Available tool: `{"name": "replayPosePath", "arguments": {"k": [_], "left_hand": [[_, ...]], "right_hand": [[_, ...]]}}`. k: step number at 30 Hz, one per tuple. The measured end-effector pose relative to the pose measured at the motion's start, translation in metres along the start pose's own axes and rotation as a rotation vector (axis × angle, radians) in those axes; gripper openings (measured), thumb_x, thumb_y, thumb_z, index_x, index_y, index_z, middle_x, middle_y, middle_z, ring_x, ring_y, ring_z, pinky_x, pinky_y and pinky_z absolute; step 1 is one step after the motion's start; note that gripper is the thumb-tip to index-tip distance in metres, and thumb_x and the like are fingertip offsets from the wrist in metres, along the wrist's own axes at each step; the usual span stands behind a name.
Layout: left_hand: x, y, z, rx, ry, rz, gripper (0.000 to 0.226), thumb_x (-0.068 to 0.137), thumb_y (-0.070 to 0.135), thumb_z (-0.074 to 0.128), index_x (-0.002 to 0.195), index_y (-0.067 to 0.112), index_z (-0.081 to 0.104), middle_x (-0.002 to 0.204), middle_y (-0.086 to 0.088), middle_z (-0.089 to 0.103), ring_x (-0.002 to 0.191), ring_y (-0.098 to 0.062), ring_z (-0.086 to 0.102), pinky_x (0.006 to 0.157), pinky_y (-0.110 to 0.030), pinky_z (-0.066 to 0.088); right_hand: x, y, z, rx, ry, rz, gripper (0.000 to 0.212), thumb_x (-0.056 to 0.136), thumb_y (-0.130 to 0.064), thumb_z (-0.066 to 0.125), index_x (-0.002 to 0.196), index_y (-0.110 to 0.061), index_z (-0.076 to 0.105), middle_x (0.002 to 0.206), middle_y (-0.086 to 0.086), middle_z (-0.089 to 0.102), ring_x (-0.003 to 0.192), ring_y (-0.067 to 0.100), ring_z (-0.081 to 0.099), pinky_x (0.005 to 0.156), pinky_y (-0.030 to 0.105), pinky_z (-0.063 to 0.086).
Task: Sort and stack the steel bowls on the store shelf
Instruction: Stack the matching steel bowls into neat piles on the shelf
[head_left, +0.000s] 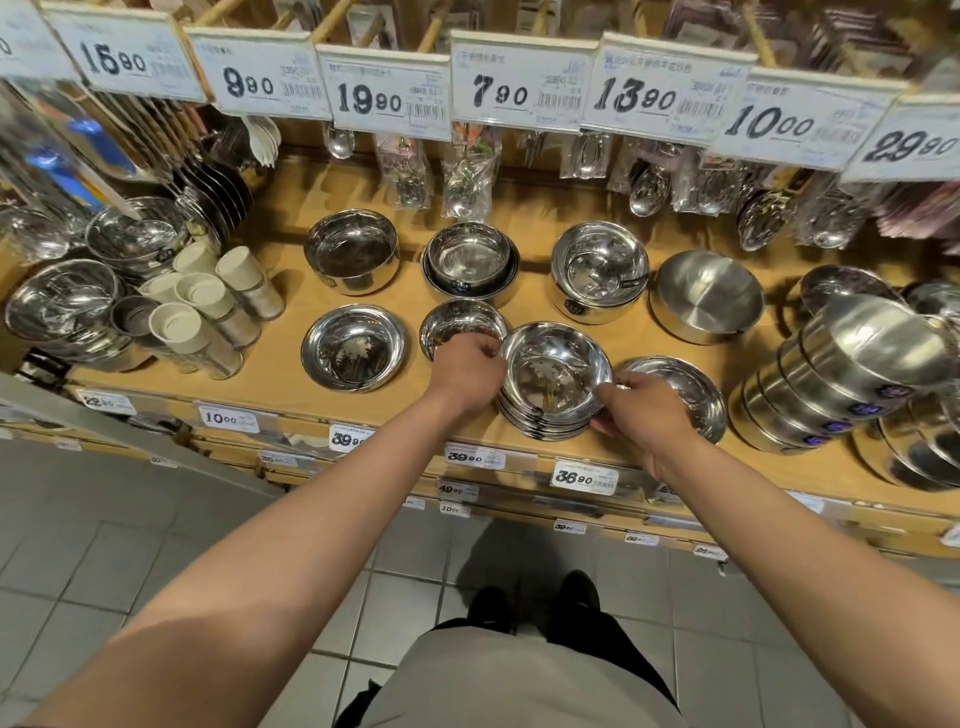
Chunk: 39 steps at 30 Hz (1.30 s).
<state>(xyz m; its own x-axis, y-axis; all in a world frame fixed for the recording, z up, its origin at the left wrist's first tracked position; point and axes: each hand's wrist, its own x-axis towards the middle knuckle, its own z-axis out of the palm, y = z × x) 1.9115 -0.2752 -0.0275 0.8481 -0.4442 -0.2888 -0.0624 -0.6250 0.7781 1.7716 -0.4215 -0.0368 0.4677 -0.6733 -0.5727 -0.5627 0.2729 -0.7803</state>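
Observation:
A stack of shiny steel bowls (555, 374) stands near the front edge of the wooden shelf (270, 384). My left hand (467, 371) grips the stack's left rim and my right hand (644, 410) grips its right rim. A small steel bowl (457, 319) sits just behind my left hand. A shallow bowl (691, 389) lies to the right, partly hidden by my right hand. Further left rests a wide single bowl (353, 345). The back row holds a deep bowl (352, 250), a nested pair (470, 262), another stack (600, 270) and a matte bowl (706, 296).
White-lidded steel cups (208, 306) and more bowls (67, 306) crowd the left end. A tilted stack of matte bowls (841, 374) leans at the right. Packaged spoons (467, 171) hang at the back under price tags (514, 83). Tiled floor lies below.

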Motion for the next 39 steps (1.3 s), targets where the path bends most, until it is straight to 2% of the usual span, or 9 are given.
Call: {"name": "replayPosePath", "arguments": {"k": [3,6,12,17,23,29,33,35,39], "left_hand": [[-0.001,0.002,0.001,0.015,0.021,-0.014,0.018,0.087,0.008,0.061,0.084,0.009,0.078,0.086,-0.006,0.076,0.067,-0.011,0.057,0.055,-0.017,0.043],[-0.001,0.005,0.001,-0.003,0.037,-0.031,0.017,0.085,0.004,0.059,0.084,0.005,0.076,0.085,-0.008,0.075,0.069,-0.013,0.057,0.059,-0.020,0.046],[-0.002,0.000,0.001,-0.037,0.007,-0.062,0.020,0.085,0.003,0.063,0.075,0.019,0.068,0.076,0.005,0.066,0.075,-0.015,0.059,0.077,-0.031,0.053],[-0.003,0.004,0.002,0.000,-0.002,-0.068,0.007,0.081,0.005,0.073,0.087,0.002,0.073,0.075,-0.003,0.066,0.072,-0.019,0.059,0.073,-0.037,0.056],[-0.004,0.006,0.003,0.036,0.003,-0.056,0.020,0.078,0.000,0.074,0.073,0.016,0.063,0.071,0.003,0.061,0.066,-0.011,0.055,0.057,-0.024,0.048],[-0.002,0.004,0.005,0.018,0.020,-0.045,0.010,0.078,-0.001,0.072,0.087,0.004,0.071,0.076,-0.002,0.064,0.070,-0.016,0.056,0.062,-0.027,0.049],[0.001,0.007,0.004,0.054,-0.025,-0.043,0.023,0.081,0.008,0.069,0.104,0.010,0.068,0.091,-0.003,0.066,0.085,-0.020,0.062,0.070,-0.028,0.046],[0.002,0.009,0.004,0.113,-0.068,-0.040,0.024,0.085,0.011,0.065,0.109,0.008,0.068,0.087,-0.003,0.066,0.086,-0.023,0.063,0.065,-0.026,0.045],[0.004,0.012,0.004,0.183,-0.084,-0.061,0.016,0.087,0.004,0.054,0.072,0.004,0.062,0.064,-0.002,0.054,0.066,-0.021,0.052,0.049,-0.025,0.033]], "right_hand": [[0.002,-0.001,0.001,-0.063,0.020,-0.028,0.008,0.093,-0.014,0.070,0.100,-0.012,0.072,0.095,0.010,0.077,0.084,0.026,0.076,0.082,0.046,0.064],[0.006,-0.004,0.000,-0.097,0.037,-0.043,0.004,0.092,-0.012,0.071,0.091,-0.011,0.074,0.088,0.010,0.077,0.077,0.027,0.077,0.077,0.046,0.065],[0.007,-0.007,0.000,-0.131,0.039,-0.066,0.004,0.089,-0.008,0.073,0.085,-0.010,0.071,0.081,0.013,0.076,0.078,0.033,0.077,0.077,0.053,0.063],[0.008,-0.005,0.000,-0.134,0.029,-0.087,0.009,0.090,-0.006,0.072,0.088,-0.013,0.068,0.087,0.013,0.075,0.082,0.033,0.076,0.079,0.053,0.063],[0.007,-0.006,-0.003,-0.169,0.049,-0.151,0.008,0.087,-0.004,0.072,0.088,-0.012,0.070,0.094,0.015,0.075,0.089,0.035,0.075,0.084,0.055,0.061],[0.006,-0.003,-0.003,-0.118,0.034,-0.124,0.015,0.086,0.000,0.071,0.090,-0.013,0.065,0.098,0.017,0.074,0.089,0.036,0.075,0.081,0.054,0.062],[0.011,-0.002,-0.002,-0.013,-0.030,-0.039,0.018,0.089,-0.005,0.070,0.098,-0.015,0.058,0.104,0.018,0.072,0.091,0.033,0.075,0.083,0.048,0.063],[0.012,-0.004,0.000,-0.041,-0.047,-0.027,0.010,0.093,-0.012,0.068,0.099,-0.013,0.059,0.100,0.016,0.072,0.084,0.027,0.074,0.082,0.045,0.064],[0.013,-0.006,0.004,-0.112,-0.030,-0.029,0.011,0.098,-0.017,0.062,0.089,-0.011,0.063,0.101,0.018,0.072,0.088,0.032,0.074,0.077,0.043,0.065]]}}
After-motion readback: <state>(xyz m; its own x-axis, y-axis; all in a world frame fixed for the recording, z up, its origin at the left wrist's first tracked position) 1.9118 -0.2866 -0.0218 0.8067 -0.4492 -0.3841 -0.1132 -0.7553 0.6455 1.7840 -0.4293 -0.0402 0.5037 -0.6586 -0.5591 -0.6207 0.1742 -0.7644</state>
